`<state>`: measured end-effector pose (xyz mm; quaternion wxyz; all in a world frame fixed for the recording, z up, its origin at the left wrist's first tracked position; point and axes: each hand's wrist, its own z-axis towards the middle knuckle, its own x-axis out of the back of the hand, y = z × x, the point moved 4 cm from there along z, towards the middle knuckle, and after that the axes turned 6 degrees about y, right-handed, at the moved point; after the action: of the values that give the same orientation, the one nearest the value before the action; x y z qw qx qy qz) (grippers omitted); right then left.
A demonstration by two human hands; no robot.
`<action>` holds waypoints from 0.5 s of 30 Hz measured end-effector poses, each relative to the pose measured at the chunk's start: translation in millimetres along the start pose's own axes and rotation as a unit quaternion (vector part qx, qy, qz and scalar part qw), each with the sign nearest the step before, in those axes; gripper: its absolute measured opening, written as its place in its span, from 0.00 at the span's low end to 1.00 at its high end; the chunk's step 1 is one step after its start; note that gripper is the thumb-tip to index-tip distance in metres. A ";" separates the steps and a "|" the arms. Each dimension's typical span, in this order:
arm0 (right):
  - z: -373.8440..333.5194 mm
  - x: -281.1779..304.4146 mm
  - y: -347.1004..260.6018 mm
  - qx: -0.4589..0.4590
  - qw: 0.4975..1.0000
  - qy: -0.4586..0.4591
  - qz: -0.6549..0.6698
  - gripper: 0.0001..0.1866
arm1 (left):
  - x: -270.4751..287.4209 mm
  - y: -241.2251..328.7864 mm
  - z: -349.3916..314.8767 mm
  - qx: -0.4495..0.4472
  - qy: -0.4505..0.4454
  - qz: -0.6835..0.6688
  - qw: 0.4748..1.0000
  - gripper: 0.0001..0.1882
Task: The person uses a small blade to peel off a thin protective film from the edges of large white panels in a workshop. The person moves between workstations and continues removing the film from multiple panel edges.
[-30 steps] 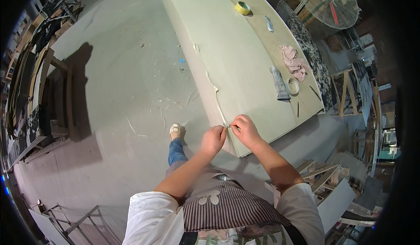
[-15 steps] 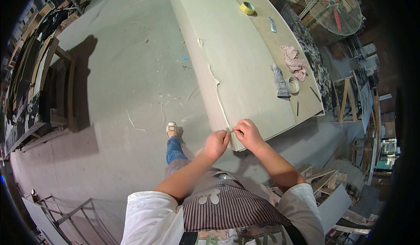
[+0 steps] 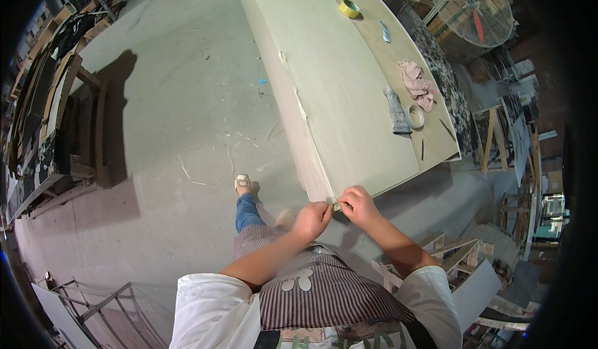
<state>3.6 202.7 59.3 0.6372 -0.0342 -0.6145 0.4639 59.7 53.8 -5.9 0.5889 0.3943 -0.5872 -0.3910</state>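
Observation:
A thin, pale strip runs along the left edge of the large pale panel, with loose bumps farther up. At the panel's near corner both my hands pinch the strip's near end. My left hand is closed just off the corner. Close beside it, my right hand is closed too, thumb and forefinger together. The strip looks like tape, but its exact kind is unclear. My fingers hide part of its end.
On the board right of the panel lie a yellow tape roll, a pink cloth, a grey sleeve-like fabric piece and a pale tape roll. A wooden rack stands left; a caged fan stands far right.
Both hands have drawn toward me, past the panel's near corner. Between them and the far bumps, the strip now lies straighter along the edge.

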 end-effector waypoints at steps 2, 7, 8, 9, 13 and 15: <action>-12.7 0.5 3.1 0.005 1.000 0.003 -0.005 0.05 | -6.4 -3.1 -7.5 -0.011 -0.008 -0.012 1.000 0.13; -34.9 20.0 -18.6 -0.061 0.998 0.024 -0.008 0.07 | 8.2 1.6 -27.3 -0.076 -0.068 -0.043 0.994 0.12; -36.7 26.8 -21.7 -0.086 0.995 0.051 -0.010 0.07 | 13.0 3.4 -28.6 -0.091 -0.068 -0.042 0.993 0.12; -32.4 33.6 -30.1 -0.115 0.991 0.065 -0.016 0.06 | 17.3 4.3 -25.6 -0.078 -0.084 -0.034 0.993 0.12; -42.0 33.0 -28.6 -0.198 0.977 -0.023 0.079 0.07 | 26.0 8.4 -19.3 -0.096 -0.082 -0.033 0.991 0.11; -41.4 34.9 -27.3 -0.217 0.973 -0.040 0.069 0.06 | 33.0 10.2 -15.8 -0.094 -0.087 -0.031 0.991 0.12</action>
<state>45.9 231.1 92.2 0.5563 -0.1953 -0.7215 0.3631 75.7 27.3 16.2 0.5575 0.3194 -0.5845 -0.4956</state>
